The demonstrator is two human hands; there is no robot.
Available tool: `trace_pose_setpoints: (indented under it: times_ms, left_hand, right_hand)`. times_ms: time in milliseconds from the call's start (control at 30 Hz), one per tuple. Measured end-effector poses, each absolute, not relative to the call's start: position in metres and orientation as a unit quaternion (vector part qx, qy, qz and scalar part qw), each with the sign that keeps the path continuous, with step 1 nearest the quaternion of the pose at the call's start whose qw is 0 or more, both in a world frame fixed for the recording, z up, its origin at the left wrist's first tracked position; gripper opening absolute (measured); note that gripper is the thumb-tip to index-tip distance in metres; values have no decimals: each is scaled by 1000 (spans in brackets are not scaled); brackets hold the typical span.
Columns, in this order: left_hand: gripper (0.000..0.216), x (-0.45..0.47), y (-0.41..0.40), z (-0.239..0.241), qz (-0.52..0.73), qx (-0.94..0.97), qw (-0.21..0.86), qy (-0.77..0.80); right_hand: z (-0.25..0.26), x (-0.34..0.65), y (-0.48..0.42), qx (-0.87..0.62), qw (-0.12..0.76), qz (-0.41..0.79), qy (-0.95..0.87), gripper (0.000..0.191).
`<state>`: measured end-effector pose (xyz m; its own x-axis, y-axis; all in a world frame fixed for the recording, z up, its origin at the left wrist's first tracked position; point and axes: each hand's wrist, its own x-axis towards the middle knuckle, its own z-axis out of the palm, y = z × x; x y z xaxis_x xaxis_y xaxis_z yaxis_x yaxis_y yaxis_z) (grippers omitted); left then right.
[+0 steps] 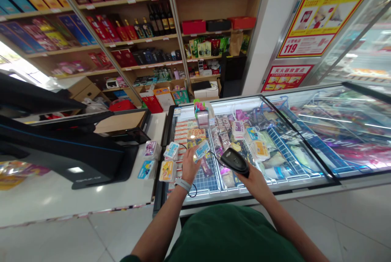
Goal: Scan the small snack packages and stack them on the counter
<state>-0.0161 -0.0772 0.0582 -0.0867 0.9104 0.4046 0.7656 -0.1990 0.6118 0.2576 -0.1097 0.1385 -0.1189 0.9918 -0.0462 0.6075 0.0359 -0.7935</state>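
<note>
The left hand (190, 165) is holding a box (202, 149), probably light and stiff, best taken by its edges; beside it, the right hand (253, 178) is grasping a scanner (234, 160).

Packs (167, 171) lie stacked on the glass-topped freezer (160, 196); two more stacks (147, 169) and a terminal (102, 164) sit on the white desk (122, 199)

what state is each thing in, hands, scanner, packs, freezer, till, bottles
left hand: closed on a pack
pack: held over the freezer
right hand: gripping the scanner
scanner: held
yellow packs: stacked
freezer: goods inside
till: on or off, can't tell
bottles: upright
</note>
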Motion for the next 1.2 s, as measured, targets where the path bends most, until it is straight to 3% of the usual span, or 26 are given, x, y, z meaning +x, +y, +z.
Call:
trace_pose_setpoints:
  times_ms: [633,1200]
  left_hand:
    - [50,-10,-71,81,418,671,55,610]
    - [54,-11,-75,81,410,668,62,618]
  right_hand:
    - [160,247,-112,-566,277,363,-686,29]
    - [157,245,-115,-556,268,376,-692,34]
